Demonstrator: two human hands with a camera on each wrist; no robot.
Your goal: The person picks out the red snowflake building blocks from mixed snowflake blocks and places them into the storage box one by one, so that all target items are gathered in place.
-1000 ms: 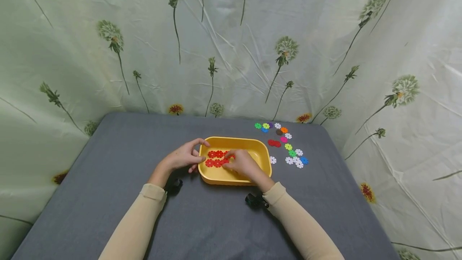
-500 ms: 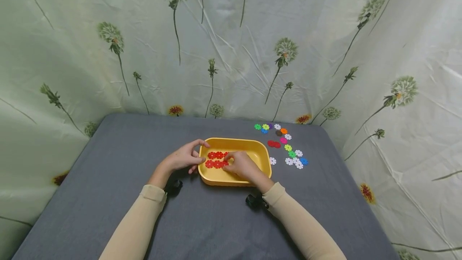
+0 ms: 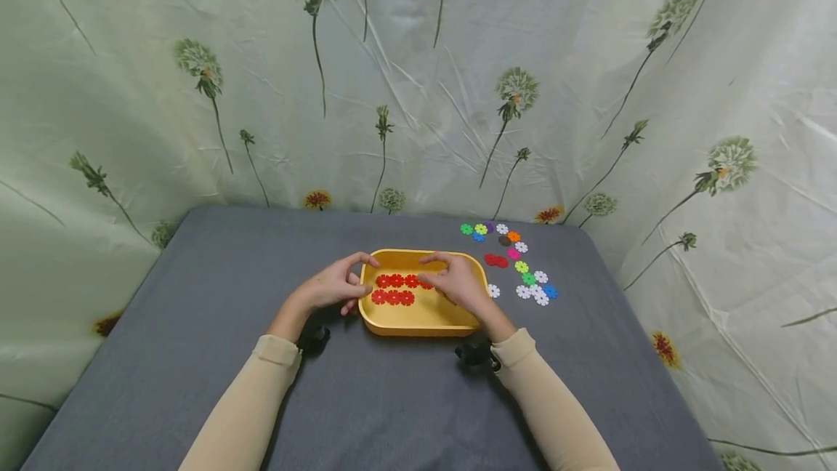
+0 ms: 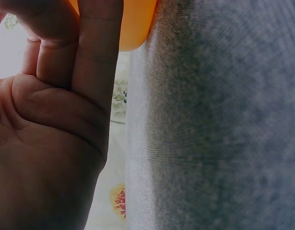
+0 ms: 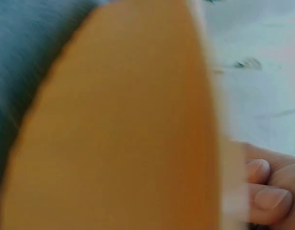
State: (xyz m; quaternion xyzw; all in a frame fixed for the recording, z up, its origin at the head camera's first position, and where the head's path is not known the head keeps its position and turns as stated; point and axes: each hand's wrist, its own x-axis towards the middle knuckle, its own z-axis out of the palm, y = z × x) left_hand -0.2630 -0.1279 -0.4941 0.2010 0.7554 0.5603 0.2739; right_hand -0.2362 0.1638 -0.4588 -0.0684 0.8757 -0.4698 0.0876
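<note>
A yellow plastic tray [image 3: 431,317] stands on the cloth-covered table. Inside it, red snowflake discs [image 3: 397,280] form an upper row, with a lower row of 3 [image 3: 393,297] nearer its front. My left hand [image 3: 330,284] holds the tray's left end, index finger and thumb over the rim, the other fingers outside. In the left wrist view those fingers reach up to the orange tray wall [image 4: 137,28]. Over the tray's right half hovers my right hand [image 3: 460,286], thumb and index finger spread apart, close to the right end of the upper row; nothing shows between them.
Loose snowflake discs in several colours lie right of the tray, among them a red pair [image 3: 496,261], a green one [image 3: 466,229], a blue one [image 3: 551,291] and white ones [image 3: 542,298]. A flowered curtain [image 3: 405,78] hangs behind the table.
My right hand has lifted and moved right from the red discs, its thumb and index finger spreading. More of the upper row now shows. My left hand has stayed at the tray's left end.
</note>
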